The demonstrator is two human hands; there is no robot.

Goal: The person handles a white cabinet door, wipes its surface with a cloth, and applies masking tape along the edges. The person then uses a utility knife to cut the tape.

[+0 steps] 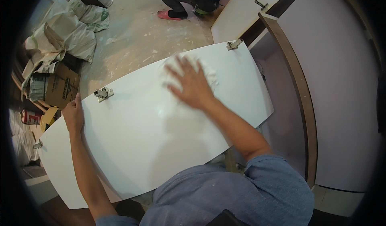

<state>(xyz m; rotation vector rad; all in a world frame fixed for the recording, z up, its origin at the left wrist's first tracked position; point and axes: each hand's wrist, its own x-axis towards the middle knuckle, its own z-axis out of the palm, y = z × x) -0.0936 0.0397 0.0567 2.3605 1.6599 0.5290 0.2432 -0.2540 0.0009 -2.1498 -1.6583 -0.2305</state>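
A white cabinet door panel lies across in front of me, with metal hinges along its far edge. My right hand is spread on its upper middle, fingers apart and slightly blurred. Under and beside that hand is a crumpled white cloth-like wad, partly covered by the palm. At the panel's left end, my left hand is closed around the edge, fingertips pointing away from me. Another white panel shows beneath and left of the first, with a small hinge at its left side.
A wooden-edged cabinet frame stands close on my right, beside a large pale panel. White sacks, a cardboard box and a red fire extinguisher are at left. Beyond the panel a person crouches on the stained floor.
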